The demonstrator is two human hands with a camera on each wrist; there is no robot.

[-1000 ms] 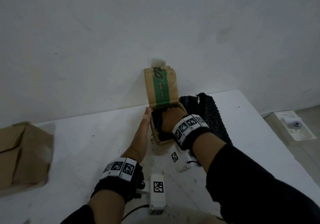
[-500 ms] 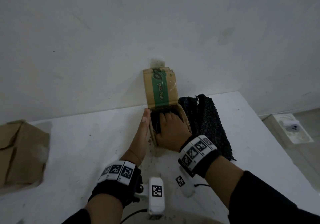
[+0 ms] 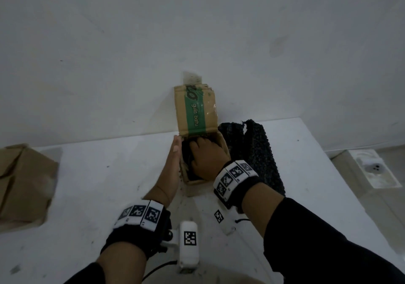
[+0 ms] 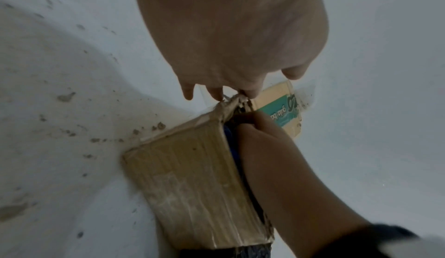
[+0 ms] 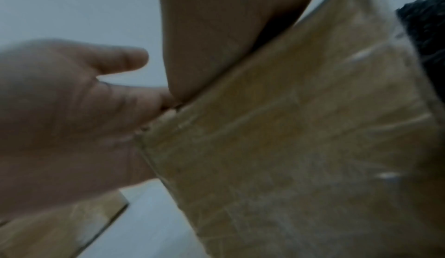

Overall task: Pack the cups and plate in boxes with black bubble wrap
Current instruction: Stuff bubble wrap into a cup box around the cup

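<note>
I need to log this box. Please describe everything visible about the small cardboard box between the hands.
The small cardboard box is worn brown card, its lid flap with a green printed band standing open by the wall. It sits on the white table. The left hand lies flat against its left side; the right hand reaches inside onto something dark.

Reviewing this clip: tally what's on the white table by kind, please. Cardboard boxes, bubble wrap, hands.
Cardboard boxes: 2, the small open box with the green band and a flattened box at the table's left edge.
Black bubble wrap sheets beside the box: 1.
Hands: 2, left hand and right hand.
Total: 5.
</note>
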